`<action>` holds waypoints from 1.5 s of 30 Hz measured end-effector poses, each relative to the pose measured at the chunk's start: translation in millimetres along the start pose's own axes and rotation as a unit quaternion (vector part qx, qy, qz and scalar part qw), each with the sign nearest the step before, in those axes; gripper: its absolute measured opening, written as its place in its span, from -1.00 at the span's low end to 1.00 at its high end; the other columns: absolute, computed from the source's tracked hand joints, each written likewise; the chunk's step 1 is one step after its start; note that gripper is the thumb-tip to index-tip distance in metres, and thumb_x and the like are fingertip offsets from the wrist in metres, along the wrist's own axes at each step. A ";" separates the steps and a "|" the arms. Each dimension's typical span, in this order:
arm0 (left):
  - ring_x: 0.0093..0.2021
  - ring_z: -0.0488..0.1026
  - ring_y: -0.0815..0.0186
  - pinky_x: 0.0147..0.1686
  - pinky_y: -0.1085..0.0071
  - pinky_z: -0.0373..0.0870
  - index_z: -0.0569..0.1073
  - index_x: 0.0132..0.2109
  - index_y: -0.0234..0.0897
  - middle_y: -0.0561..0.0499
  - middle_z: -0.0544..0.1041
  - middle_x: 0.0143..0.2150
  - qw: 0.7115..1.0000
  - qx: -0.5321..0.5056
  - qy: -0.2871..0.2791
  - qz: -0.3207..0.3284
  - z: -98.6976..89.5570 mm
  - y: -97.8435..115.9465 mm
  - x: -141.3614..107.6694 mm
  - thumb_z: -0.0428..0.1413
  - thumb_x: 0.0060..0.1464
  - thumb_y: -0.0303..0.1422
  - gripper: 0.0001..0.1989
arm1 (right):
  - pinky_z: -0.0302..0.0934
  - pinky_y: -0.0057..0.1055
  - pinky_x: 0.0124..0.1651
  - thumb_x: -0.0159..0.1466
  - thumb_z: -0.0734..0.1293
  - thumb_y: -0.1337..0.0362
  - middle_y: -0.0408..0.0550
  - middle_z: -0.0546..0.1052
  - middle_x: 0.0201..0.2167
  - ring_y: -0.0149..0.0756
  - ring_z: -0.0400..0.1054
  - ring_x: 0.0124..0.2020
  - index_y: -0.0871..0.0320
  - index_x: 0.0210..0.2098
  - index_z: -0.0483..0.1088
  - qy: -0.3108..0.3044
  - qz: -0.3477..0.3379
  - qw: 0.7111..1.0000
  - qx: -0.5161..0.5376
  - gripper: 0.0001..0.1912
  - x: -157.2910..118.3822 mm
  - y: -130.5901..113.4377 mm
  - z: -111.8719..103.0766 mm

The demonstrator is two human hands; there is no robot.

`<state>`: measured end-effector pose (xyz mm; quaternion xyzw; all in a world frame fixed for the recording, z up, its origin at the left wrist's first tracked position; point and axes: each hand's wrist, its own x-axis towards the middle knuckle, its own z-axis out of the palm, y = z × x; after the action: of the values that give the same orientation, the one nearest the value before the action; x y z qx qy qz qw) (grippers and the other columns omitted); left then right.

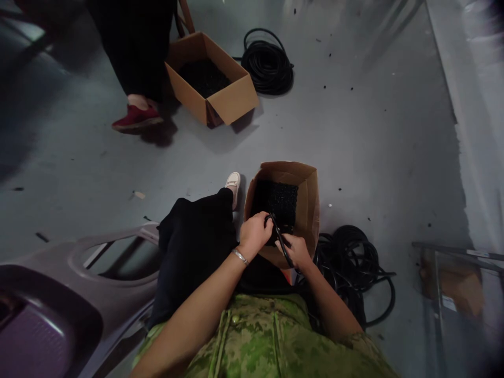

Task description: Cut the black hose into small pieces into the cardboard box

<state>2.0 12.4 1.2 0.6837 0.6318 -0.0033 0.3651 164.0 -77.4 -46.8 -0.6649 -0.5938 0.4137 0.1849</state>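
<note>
My left hand (255,232) is closed in a pinch at the upper end of a length of black cable (280,240). Lower down and to the right, my right hand (296,251) has its fingers closed round the same cable. Whether a small tool is also in my fingers, I cannot make out. Both hands are over the near part of an open cardboard box (309,207) standing between my legs. Inside it lies a heap of small black pieces (281,199). Beside the box on the right is a tangled coil of black cable (350,252).
Further off stands another open cardboard box (236,97) with black pieces inside, next to a second coil of black cable (268,65). A person's leg with a red shoe (137,116) is beside it. A grey plastic chair (118,257) stands at left. Small black scraps dot the grey floor (374,147).
</note>
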 end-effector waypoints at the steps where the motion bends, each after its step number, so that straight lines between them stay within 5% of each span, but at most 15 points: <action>1: -0.05 0.57 0.15 -0.12 0.36 0.40 0.53 0.06 -0.17 -0.06 0.64 -0.03 1.000 -0.003 0.006 0.000 0.8 -0.6 0.4 -0.05 0.29 -0.26 -0.66 | 0.07 -0.50 -0.42 0.28 0.30 0.06 -0.10 0.49 -0.56 -0.34 0.32 -0.50 0.15 -0.42 0.51 0.006 -0.004 1.000 -0.016 -0.68 -0.5 0.0 -1.1; 10: -0.03 0.57 0.16 -0.10 0.37 0.41 0.54 0.05 -0.17 -0.05 0.64 -0.02 1.000 -0.014 0.005 -0.001 4.3 -1.2 2.9 -0.03 0.30 -0.27 -0.68 | -0.01 -0.52 -0.50 0.26 0.31 0.11 -0.12 0.45 -0.63 -0.42 0.27 -0.58 0.16 -0.55 0.44 0.066 -0.020 0.996 -0.059 -0.67 -7.7 4.6 6.8; 18: 0.02 0.54 0.18 -0.03 0.38 0.41 0.48 0.10 -0.27 -0.15 0.56 0.08 0.999 0.031 -0.014 0.022 0.5 2.4 -1.3 -0.04 0.31 -0.33 -0.67 | 0.06 -0.52 -0.47 0.22 0.32 0.05 -0.11 0.47 -0.61 -0.38 0.30 -0.57 0.17 -0.49 0.51 0.069 0.035 0.997 -0.017 -0.66 -15.1 11.5 20.5; 25: -0.08 0.58 0.08 -0.16 0.29 0.44 0.51 0.02 -0.30 -0.20 0.61 -0.06 0.994 0.097 -0.055 -0.018 -5.9 4.3 -3.3 -0.10 0.32 -0.27 -0.64 | 0.04 -0.51 -0.49 0.16 0.35 0.02 -0.13 0.45 -0.63 -0.38 0.28 -0.56 0.18 -0.50 0.53 0.059 0.072 0.995 0.038 -0.66 -14.4 6.9 19.8; 29: -0.07 0.58 0.10 -0.17 0.32 0.43 0.52 0.03 -0.26 -0.16 0.62 -0.04 0.996 0.079 -0.034 -0.012 -7.2 4.2 -3.9 -0.08 0.31 -0.25 -0.65 | 0.09 -0.50 -0.47 0.16 0.34 0.03 -0.15 0.43 -0.62 -0.37 0.29 -0.55 0.15 -0.50 0.48 0.019 0.091 0.988 0.124 -0.69 -11.8 1.1 10.2; 35: -0.07 0.58 0.14 -0.17 0.35 0.41 0.53 0.03 -0.23 -0.12 0.63 -0.05 0.998 0.053 -0.015 -0.007 -6.0 2.5 -4.2 -0.06 0.30 -0.25 -0.67 | 0.14 -0.50 -0.48 0.17 0.35 -0.09 -0.19 0.42 -0.55 -0.43 0.28 -0.60 0.16 -0.34 0.43 -0.092 0.128 0.938 0.308 -0.60 -8.9 -1.3 -0.1; 45: -0.06 0.57 0.15 -0.14 0.36 0.40 0.53 0.05 -0.20 -0.11 0.63 -0.02 0.999 0.044 -0.013 -0.003 -3.0 0.5 -3.6 -0.04 0.29 -0.25 -0.66 | 0.19 -0.46 -0.36 0.21 0.34 -0.02 -0.19 0.41 -0.51 -0.40 0.29 -0.50 0.15 -0.29 0.42 -0.093 0.109 0.948 0.283 -0.66 -2.9 -2.5 0.6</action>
<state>0.3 10.9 5.4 0.6974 0.6283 -0.0411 0.3424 162.1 -79.7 -44.3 -0.6043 -0.3907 0.6426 0.2630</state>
